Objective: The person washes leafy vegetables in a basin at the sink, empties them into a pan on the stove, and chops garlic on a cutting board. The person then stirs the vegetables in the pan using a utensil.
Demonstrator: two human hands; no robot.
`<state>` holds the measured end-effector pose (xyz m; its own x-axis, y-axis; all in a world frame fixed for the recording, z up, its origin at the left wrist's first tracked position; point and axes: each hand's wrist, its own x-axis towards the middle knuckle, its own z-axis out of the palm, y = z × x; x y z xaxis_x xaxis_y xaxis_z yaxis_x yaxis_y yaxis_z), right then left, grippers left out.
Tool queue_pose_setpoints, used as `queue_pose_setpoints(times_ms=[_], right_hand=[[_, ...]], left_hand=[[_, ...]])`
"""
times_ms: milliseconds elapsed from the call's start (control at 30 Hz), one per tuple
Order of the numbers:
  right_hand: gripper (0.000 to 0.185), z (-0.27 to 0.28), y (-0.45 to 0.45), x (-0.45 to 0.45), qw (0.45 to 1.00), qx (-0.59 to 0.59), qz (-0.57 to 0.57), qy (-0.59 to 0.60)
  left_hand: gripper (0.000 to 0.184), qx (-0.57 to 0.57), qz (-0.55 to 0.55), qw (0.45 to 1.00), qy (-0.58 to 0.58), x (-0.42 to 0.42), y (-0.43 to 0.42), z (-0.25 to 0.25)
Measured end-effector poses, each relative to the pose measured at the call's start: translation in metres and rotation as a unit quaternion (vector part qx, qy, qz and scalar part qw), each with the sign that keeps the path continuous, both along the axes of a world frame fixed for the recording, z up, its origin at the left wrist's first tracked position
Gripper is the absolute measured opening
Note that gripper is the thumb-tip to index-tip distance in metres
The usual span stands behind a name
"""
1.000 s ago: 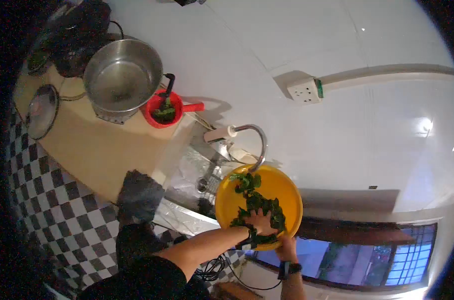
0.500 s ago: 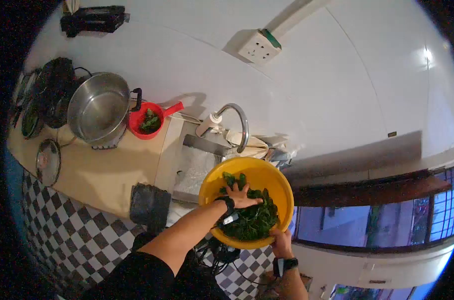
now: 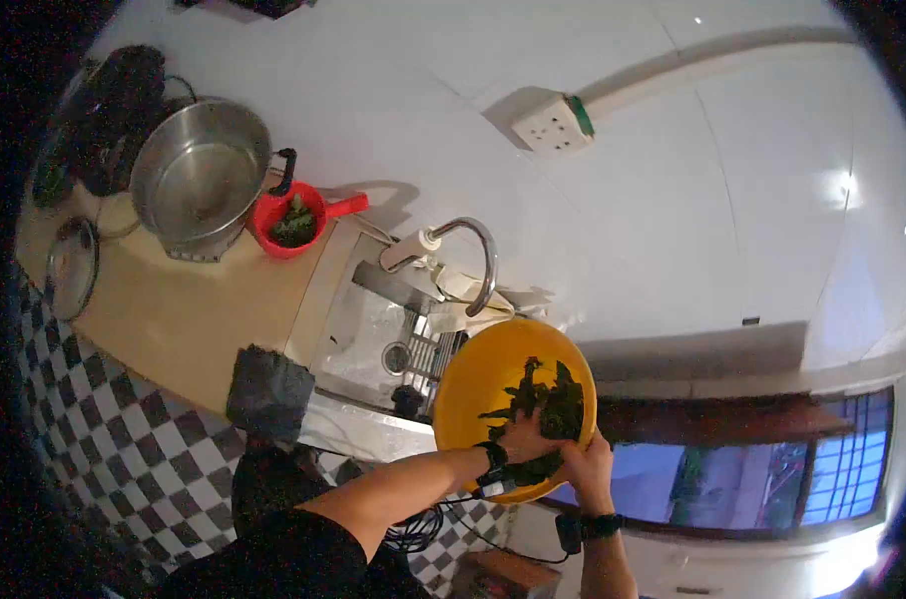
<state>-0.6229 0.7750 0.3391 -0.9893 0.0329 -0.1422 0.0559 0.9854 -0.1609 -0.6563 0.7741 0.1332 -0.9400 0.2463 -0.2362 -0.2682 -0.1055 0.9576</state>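
Observation:
Tilted beside the sink is a yellow basin (image 3: 473, 384), with dark green leafy vegetables (image 3: 563, 399) bunched toward its lower right side. My left hand (image 3: 528, 439) lies flat on the leaves inside it, fingers apart and their tips partly hidden among the greens. At the basin's right rim, my right hand (image 3: 591, 469) grips the edge, its thumb on the inner side close to my left hand. Each wrist wears a dark band.
The sink (image 3: 358, 344) has a drain and rack under a curved faucet (image 3: 488, 260). On the counter (image 3: 174, 319) stand a steel pot (image 3: 209, 175), a red ladle-like scoop (image 3: 273, 215) with greens, a glass lid (image 3: 72, 270) and a dark cloth (image 3: 270, 391). Cables (image 3: 413, 529) hang below.
The basin has shifted right and tilted more, uncovering the sink drain and rack. My left hand has moved down and right with the leaves, closer to my right hand.

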Motion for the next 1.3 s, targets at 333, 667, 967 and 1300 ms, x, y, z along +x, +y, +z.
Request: queue_pose_setpoints(times_ms=[333,667,967,1300], right_hand=[[0.037,0.025,-0.048,0.010,0.999,0.007,0.022,0.035],[0.059,0.032,-0.050,0.007,0.994,0.071,0.081,0.024],[0.059,0.045,-0.074,0.018,0.992,0.071,0.093,0.047],[0.050,0.050,-0.084,0.021,0.990,0.115,0.060,0.061]], left_hand=[[0.123,0.045,0.043,0.998,0.030,0.013,-0.053,0.054],[0.129,0.059,0.068,0.996,0.020,0.003,-0.039,0.049],[0.129,0.089,0.078,0.992,0.041,0.007,-0.046,0.060],[0.127,0.089,0.091,0.990,0.064,0.008,-0.043,0.069]])
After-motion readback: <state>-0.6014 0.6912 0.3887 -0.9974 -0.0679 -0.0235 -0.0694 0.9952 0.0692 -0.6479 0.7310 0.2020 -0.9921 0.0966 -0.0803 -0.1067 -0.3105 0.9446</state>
